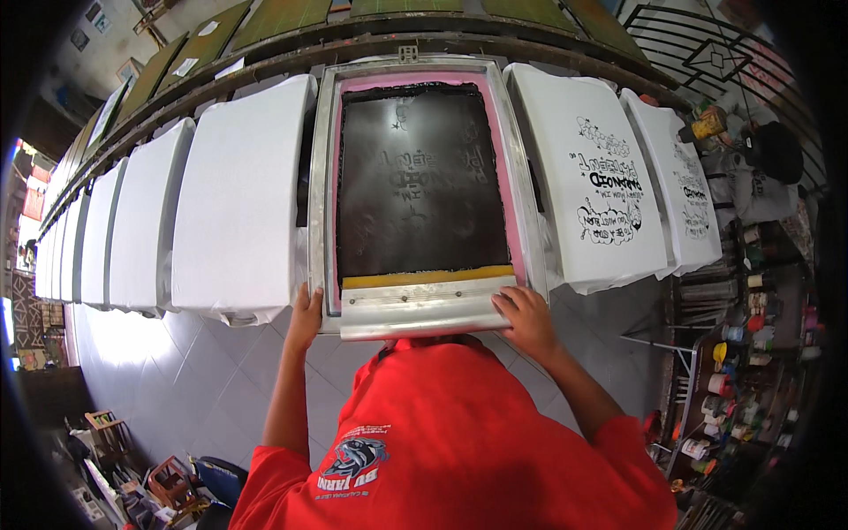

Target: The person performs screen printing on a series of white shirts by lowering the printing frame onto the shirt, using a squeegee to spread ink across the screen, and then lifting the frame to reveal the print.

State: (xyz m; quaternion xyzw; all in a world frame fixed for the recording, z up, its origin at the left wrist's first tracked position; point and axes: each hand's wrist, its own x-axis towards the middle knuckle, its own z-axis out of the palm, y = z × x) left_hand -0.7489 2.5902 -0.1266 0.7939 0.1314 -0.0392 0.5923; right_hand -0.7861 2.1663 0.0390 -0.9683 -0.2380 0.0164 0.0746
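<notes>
A screen-printing frame (324, 221) lies in front of me, its metal border around a mesh spread with black ink (415, 203) and edged in pink. Dark mirrored-looking lettering shows through the ink. Across the near end of the mesh rests a squeegee (415, 305) with a metal holder and a yellow blade. My left hand (306, 314) is closed on the frame's near left corner. My right hand (527, 316) grips the right end of the squeegee, close to the frame's near right corner; its thumb is partly hidden.
White shirts on boards stand in a row: several plain shirts (238, 203) to the left, printed shirts (605, 177) to the right. A rail (265, 62) runs behind. At far right, a person (764, 168) is beside a shelf of ink containers (720, 384). A chair (172, 481) stands lower left.
</notes>
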